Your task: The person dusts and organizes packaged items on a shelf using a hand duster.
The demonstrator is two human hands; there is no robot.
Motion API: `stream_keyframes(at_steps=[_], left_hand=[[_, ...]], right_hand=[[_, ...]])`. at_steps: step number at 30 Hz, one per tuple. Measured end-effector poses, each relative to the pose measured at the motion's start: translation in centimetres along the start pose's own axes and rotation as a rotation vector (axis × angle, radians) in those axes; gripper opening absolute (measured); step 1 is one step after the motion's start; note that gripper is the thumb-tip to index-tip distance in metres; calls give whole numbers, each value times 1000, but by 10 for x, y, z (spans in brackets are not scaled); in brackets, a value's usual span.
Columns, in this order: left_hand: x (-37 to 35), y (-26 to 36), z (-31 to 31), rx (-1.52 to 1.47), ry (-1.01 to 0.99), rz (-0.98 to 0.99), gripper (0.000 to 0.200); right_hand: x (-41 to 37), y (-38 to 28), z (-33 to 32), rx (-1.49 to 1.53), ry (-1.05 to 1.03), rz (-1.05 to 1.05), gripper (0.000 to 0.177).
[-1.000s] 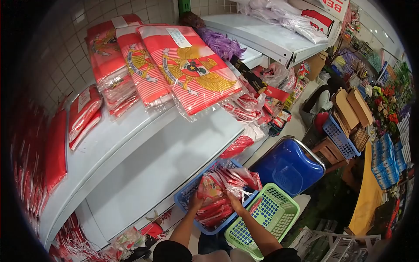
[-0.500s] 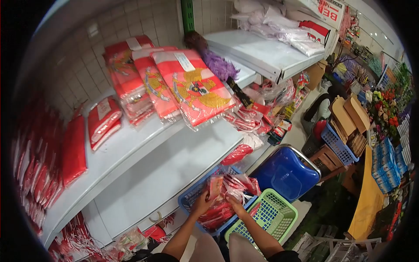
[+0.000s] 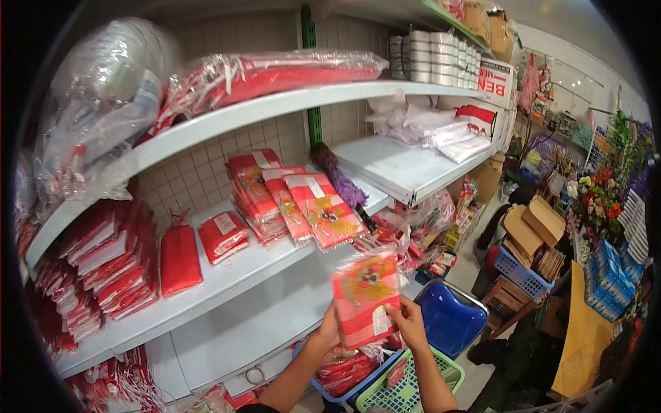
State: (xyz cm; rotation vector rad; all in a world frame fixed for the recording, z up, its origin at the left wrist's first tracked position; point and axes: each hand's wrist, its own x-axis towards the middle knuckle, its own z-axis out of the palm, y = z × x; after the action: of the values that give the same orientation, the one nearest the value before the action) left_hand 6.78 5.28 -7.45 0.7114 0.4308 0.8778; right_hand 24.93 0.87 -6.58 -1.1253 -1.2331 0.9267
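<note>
Both hands hold up one plastic-wrapped red and white flag packet (image 3: 365, 298) with a gold eagle emblem, in front of the white shelf. My left hand (image 3: 329, 327) grips its left lower edge. My right hand (image 3: 409, 322) grips its right edge, beside a white label. Below the packet a blue basket (image 3: 358, 384) holds several more red packets, and a green basket (image 3: 406, 392) stands to its right.
White shelves (image 3: 227, 289) carry stacks of the same flag packets (image 3: 296, 203) and red bundles (image 3: 117, 265). A blue stool seat (image 3: 451, 318) stands right of the baskets. A purple duster (image 3: 344, 186), cardboard boxes (image 3: 530, 230) and flowers (image 3: 599, 196) lie further right.
Both hands have lifted one flag packet out of the blue basket and raised it to shelf height. My head has tilted up, showing the upper shelves.
</note>
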Motion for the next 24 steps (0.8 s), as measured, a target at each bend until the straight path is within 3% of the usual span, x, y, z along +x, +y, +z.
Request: stream_keyframes(at_steps=[1,2,5,7,9,13,14,17,21,22,24], left_hand=[[0,-1,2,31,42,42,63],[1,3,8,-61,-41,108,55],[-4,20,18,-318,-77,183,52],[-11,35,17,-311,-65,266,51],[-24,52,23,-344,-83,315,50],[-31,75,13,-395,-160,300,50],[-33,79,12,-376,-100,302,49],[-38,89,8,-337,-41,308,49],[-43,98,-2,-366,-52,312,49],[-43,98,-4,-355,-28,318,49],[-43,98,-11,-370,-31,342,47]], right_hand=[[3,-19,2,-158,2,-84,27],[2,-61,8,-563,85,-259,25],[44,-81,-5,-790,437,-770,26],[77,-118,-12,-636,408,-591,27],[122,-123,-6,-490,312,-590,31],[182,-106,42,-1028,208,-482,34],[197,-97,50,-1187,202,-471,37],[237,-68,70,-1229,49,-173,43],[219,-97,68,-1214,124,-168,41],[228,-84,61,-1067,267,-205,37],[221,-63,40,-946,345,-231,36]])
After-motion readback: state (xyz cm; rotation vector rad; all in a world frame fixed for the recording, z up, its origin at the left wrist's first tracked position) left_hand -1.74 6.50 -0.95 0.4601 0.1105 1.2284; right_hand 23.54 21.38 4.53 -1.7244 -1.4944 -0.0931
